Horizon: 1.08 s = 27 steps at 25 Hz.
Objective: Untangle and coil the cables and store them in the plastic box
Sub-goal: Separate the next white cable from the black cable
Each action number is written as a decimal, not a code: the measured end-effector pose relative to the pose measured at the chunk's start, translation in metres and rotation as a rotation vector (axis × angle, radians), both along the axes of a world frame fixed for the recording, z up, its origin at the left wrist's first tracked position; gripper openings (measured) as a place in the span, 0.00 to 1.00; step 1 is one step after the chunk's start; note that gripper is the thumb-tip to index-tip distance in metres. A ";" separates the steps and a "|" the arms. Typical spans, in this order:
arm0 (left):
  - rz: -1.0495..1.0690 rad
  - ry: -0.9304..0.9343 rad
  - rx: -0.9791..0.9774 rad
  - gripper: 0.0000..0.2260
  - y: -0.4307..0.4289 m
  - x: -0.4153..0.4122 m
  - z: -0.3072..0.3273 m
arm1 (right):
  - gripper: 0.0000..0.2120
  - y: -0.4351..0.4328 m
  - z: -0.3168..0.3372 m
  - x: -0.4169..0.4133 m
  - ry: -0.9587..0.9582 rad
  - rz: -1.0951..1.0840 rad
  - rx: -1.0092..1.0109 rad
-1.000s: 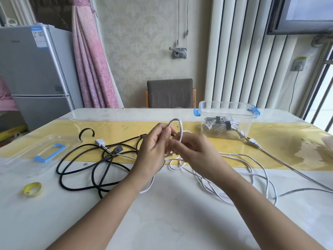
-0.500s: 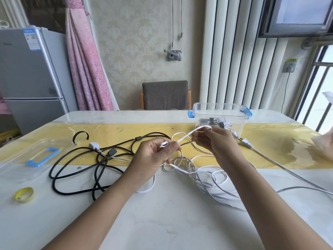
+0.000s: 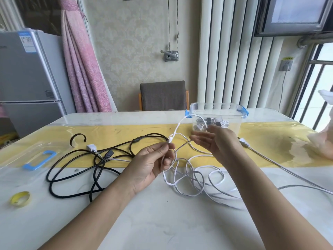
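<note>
Pinching the white cable (image 3: 175, 131) end, left hand (image 3: 153, 159); right hand (image 3: 218, 143) loose-fingered beside its raised loop.

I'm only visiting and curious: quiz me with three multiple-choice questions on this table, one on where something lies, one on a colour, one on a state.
1. Where does the yellow tape roll lie?
A) on the chair
B) on the table, at the person's near left
C) on the fridge

2. What colour is the handle on the clear lid?
A) red
B) blue
C) green

3. How is the plastic box?
A) lidded
B) open, empty
C) open, bundled cables inside

Key:
1 B, it lies flat left of the black cable.
2 B, plainly blue.
3 C, no lid; the bundles show through its wall.
</note>
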State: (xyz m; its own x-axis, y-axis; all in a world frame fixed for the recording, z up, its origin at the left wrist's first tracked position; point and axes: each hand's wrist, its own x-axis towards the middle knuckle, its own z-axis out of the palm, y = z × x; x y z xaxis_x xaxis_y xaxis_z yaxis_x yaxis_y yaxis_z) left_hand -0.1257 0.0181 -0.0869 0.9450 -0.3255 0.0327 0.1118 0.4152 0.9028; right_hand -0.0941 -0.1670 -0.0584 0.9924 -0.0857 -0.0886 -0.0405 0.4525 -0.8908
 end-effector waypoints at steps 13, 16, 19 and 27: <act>-0.037 -0.055 0.126 0.08 -0.005 -0.004 -0.003 | 0.10 0.023 -0.015 -0.014 -0.009 0.577 -0.242; 0.094 -0.131 0.157 0.07 -0.008 -0.001 -0.004 | 0.10 0.024 -0.010 -0.014 -0.037 0.495 -0.157; 0.370 -0.281 0.286 0.10 -0.005 0.006 -0.010 | 0.04 0.028 -0.005 -0.016 -0.056 0.414 -0.031; 0.177 -0.591 1.222 0.08 0.022 0.012 -0.016 | 0.12 0.002 0.010 -0.007 -0.051 0.087 0.164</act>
State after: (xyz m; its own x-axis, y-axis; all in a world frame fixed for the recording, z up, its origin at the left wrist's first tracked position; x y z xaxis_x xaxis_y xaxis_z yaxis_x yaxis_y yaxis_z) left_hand -0.1134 0.0405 -0.1033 0.9223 -0.3151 0.2238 -0.3853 -0.7050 0.5954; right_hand -0.1009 -0.1652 -0.0484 0.9990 0.0120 -0.0434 -0.0422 0.5885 -0.8074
